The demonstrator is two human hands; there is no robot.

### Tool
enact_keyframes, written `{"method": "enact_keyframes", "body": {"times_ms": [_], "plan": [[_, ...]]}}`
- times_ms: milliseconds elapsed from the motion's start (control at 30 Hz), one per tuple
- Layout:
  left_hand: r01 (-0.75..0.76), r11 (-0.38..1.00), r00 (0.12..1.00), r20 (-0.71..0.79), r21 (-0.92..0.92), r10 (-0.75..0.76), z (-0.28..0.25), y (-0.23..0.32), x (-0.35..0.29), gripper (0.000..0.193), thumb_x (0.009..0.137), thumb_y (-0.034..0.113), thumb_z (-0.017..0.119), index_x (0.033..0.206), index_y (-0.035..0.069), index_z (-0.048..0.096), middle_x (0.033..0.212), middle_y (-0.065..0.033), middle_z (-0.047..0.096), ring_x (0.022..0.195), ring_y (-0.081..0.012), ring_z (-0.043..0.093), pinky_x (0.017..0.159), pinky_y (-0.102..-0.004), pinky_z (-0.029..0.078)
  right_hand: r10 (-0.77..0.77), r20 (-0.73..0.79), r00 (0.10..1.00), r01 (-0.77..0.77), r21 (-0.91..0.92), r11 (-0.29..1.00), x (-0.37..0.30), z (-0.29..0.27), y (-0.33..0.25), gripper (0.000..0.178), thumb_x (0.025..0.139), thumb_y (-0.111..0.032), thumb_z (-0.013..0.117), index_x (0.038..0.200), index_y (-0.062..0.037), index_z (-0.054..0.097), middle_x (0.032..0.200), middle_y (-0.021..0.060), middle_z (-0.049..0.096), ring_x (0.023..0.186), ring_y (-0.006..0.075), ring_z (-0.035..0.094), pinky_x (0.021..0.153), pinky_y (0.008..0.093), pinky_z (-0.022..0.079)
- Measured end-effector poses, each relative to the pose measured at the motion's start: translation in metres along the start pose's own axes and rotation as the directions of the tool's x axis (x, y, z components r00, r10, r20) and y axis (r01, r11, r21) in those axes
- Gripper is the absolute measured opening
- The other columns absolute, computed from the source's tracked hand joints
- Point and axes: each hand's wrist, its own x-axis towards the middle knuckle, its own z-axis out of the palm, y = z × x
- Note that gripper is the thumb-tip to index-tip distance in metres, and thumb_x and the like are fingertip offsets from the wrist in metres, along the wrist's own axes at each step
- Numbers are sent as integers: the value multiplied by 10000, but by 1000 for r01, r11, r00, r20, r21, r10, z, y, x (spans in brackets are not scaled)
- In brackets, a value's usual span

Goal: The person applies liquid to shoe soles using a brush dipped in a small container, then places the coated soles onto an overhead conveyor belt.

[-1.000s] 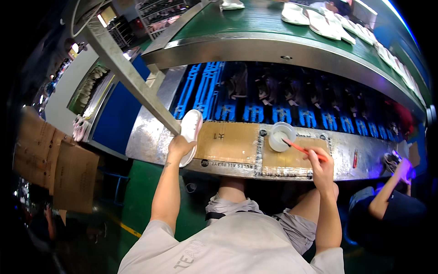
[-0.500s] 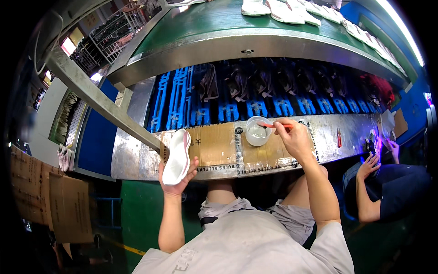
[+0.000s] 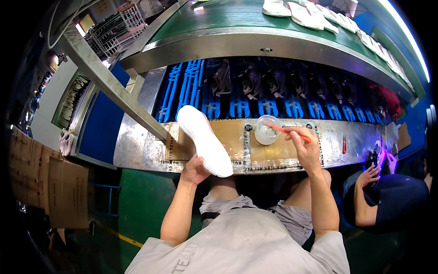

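A white shoe sole (image 3: pixel 206 140) is gripped near its lower end by my left hand (image 3: pixel 195 171), its fingers partly hidden behind it. The sole is held tilted above the front of the bench, its broad white face showing and a pinkish strip along one edge. My right hand (image 3: pixel 305 147) is closed around the red handle of a slim brush (image 3: pixel 279 129). The brush reaches into a translucent plastic cup (image 3: pixel 266 137) with clear liquid, where its tip is hard to make out. The cup stands on taped cardboard (image 3: pixel 232 129) on the bench.
Red-handled pliers (image 3: pixel 344 144) lie on the metal bench (image 3: pixel 332 155). Behind, dark shoe uppers (image 3: pixel 253 83) sit on blue holders (image 3: pixel 267 108). Above runs a green belt (image 3: pixel 219 20) with white soles (image 3: pixel 303 16). A slanted metal post (image 3: pixel 114 89) stands left; a co-worker's hand (image 3: pixel 368 176) is at right.
My left hand has turned the sole over from its hollow side and brought it rightward. My right hand still holds the brush at the cup, now with the handle tilted differently. The view has shifted slightly.
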Motion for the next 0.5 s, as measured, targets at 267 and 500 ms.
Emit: {"method": "enact_keyframes", "body": {"times_ms": [267,500], "plan": [[134,953,975,137,271,-176,41,1,21,1000,721,257,871,1537,3,351,1414,-132,553,1317,-282,565,1114,-426,475,-247,267,932,184,239,954,7,15,-18,172,947,-77,690,1096,-30,762,881,51,746,846,182,624,786,312,508],[-24,930,974,217,367,-61,55,15,34,981,714,274,875,1502,-49,387,1414,-160,558,1316,-277,557,1105,-395,462,-230,336,914,201,118,972,1,-1,-17,164,915,-123,732,1060,-65,780,855,51,714,811,206,600,751,337,515]]}}
